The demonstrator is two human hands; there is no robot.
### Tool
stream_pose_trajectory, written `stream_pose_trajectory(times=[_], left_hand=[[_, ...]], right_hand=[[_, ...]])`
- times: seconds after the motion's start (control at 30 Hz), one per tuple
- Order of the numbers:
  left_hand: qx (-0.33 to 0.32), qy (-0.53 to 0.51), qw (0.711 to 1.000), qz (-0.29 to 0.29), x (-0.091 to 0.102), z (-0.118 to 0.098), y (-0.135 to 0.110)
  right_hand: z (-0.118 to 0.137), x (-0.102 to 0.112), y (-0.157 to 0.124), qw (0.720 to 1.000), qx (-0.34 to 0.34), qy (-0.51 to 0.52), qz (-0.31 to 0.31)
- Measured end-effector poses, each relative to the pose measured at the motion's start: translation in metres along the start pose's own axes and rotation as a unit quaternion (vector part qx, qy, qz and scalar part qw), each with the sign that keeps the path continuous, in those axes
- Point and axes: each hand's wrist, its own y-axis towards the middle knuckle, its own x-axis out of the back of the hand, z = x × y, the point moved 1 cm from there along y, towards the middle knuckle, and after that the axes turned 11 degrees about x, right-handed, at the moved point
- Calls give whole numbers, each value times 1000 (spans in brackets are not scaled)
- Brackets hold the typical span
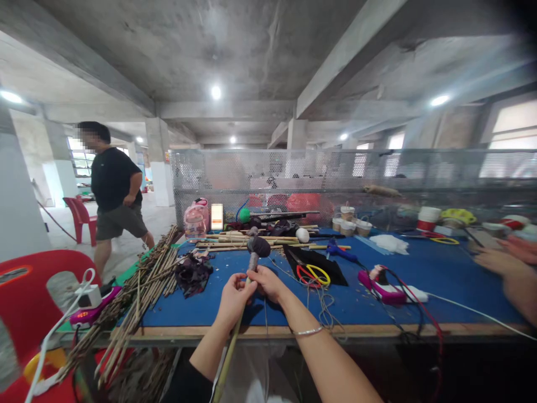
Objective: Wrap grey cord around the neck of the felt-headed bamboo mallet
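Note:
A pale bamboo-like stick (229, 358) slants up from my lap over the table's front edge. Its upper end is bound with grey cord (253, 262) and topped by a dark, cloth-like ball (259, 247). My left hand (234, 295) has its fingers closed round the stick just below the binding. My right hand (269, 284) pinches at the same spot from the other side, its fingertips partly hidden. Loose grey cord (328, 305) trails over the table to the right. Scissors with red and yellow handles (318, 275) lie on black cloth (339, 272).
Thin twigs (145, 285) are heaped at left beside crumpled dark fabric (193, 274). A blue glue gun (343, 252) and a purple power strip (388, 291) with cables lie right. Another person's hands (501, 257) are at far right; someone (115, 184) walks behind a red chair (50, 268).

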Motion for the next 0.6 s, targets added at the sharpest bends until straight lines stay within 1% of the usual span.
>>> stream_pose_trajectory(times=[0.1,0.17,0.23,0.33,0.43,0.5,0.6], left_hand=[[-8,49,998,-45,1,1,0],[-2,59,997,-48,2,-1,0],[10,34,999,-27,3,-2,0],[46,-20,999,15,4,-3,2],[68,-28,996,49,3,-1,3],[60,-10,997,45,2,1,4],[4,30,1000,-8,0,4,4]], right_hand=[[-1,0,0,1000,5,-7,-8],[0,-1,0,1000,11,2,-6],[1,-1,0,1000,14,24,5],[3,0,0,998,10,53,17],[3,1,0,999,5,50,16],[2,1,0,999,4,33,10],[1,0,0,1000,9,6,-7]])
